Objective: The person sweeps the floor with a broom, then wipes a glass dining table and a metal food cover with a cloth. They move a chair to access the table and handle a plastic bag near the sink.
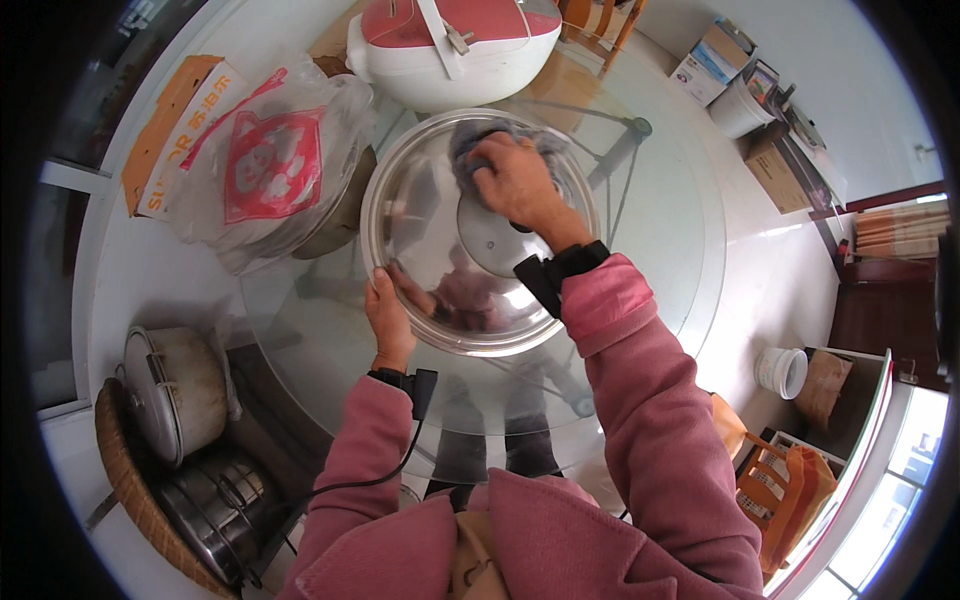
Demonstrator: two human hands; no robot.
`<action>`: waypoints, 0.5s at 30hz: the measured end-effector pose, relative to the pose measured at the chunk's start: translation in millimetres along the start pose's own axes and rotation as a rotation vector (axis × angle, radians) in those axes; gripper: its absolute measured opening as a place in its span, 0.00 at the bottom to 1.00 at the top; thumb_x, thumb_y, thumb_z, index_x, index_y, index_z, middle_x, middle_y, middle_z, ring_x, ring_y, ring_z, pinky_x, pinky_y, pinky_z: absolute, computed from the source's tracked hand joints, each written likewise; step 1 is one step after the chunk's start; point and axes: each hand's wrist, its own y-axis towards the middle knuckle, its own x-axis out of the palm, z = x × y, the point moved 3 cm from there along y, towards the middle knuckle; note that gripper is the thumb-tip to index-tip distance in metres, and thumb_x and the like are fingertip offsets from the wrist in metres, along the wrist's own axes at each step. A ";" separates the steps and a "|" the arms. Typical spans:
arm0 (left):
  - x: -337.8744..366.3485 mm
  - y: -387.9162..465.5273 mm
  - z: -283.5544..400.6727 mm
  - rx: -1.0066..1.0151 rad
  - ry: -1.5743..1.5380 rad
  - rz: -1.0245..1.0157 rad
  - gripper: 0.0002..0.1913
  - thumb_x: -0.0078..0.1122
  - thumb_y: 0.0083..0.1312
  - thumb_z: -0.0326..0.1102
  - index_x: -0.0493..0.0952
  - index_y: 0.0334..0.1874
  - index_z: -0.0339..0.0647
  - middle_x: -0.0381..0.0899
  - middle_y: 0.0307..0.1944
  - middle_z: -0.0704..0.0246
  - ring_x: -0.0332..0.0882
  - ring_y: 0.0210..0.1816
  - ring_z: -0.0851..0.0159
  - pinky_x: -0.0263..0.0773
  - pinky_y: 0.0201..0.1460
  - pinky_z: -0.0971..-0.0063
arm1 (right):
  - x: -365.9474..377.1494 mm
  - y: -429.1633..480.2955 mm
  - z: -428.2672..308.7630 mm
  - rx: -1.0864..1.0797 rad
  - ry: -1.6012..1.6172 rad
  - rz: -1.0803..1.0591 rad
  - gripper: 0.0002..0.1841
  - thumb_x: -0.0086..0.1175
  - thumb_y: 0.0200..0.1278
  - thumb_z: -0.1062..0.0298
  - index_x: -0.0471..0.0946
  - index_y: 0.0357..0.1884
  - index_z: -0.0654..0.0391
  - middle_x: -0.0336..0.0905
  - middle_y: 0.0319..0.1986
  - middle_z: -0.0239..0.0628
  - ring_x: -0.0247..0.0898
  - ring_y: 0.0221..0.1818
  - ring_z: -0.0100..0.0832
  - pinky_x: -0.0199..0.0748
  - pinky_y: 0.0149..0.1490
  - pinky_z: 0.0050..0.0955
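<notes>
A large round metal pot lid [420, 225] with a glass centre and a dark knob lies on the glass table in front of me. My right hand [514, 180] grips a bunched grey cloth [469, 142] and presses it on the far part of the lid. Part of the knob is hidden behind that hand and wrist. At the near left rim, my left hand [390, 319] holds the lid's edge, thumb on top; its other fingers are mostly hidden. Both wrists wear black bands with small devices, and a cable runs from the left one.
Beyond the lid stands a red-and-white rice cooker [457, 64]. A plastic bag [262, 165] covers part of a metal pot [341, 214] at left, beside an orange-and-white box [176, 139]. Lower left are pots [191, 390] and a wicker tray [131, 480]. The round glass tabletop [660, 247] has a curved edge.
</notes>
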 end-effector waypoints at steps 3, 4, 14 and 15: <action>3.9 0.8 0.5 -0.038 -0.019 0.024 0.16 0.42 0.77 0.51 0.68 0.45 0.46 0.73 0.26 0.71 0.70 0.17 0.67 0.69 0.19 0.71 | 19.2 -9.8 -33.2 -0.130 -0.075 -0.079 0.10 0.54 0.47 0.66 0.82 0.33 0.54 0.77 0.38 0.42 0.70 0.47 0.51 0.68 0.57 0.44; 6.4 1.2 1.6 -0.048 -0.026 0.025 0.16 0.42 0.77 0.51 0.68 0.45 0.45 0.73 0.26 0.71 0.70 0.17 0.67 0.69 0.19 0.71 | 25.2 -17.4 -44.0 -0.169 -0.103 -0.089 0.10 0.55 0.45 0.66 0.81 0.32 0.54 0.76 0.37 0.41 0.70 0.47 0.52 0.68 0.57 0.44; -3.8 15.5 -7.2 0.054 0.012 0.074 0.18 0.42 0.77 0.53 0.69 0.47 0.44 0.74 0.29 0.72 0.71 0.21 0.69 0.70 0.22 0.71 | 10.0 -154.1 -79.8 -0.166 -0.101 -0.084 0.21 0.63 0.40 0.66 0.77 0.42 0.54 0.70 0.44 0.36 0.63 0.58 0.50 0.65 0.54 0.51; -0.2 9.3 -1.2 0.005 0.042 0.028 0.18 0.42 0.77 0.53 0.69 0.47 0.44 0.74 0.30 0.73 0.71 0.22 0.69 0.70 0.22 0.71 | 7.2 -171.2 -67.1 -0.135 -0.115 -0.045 0.22 0.64 0.40 0.66 0.77 0.43 0.54 0.70 0.44 0.36 0.63 0.58 0.51 0.65 0.55 0.50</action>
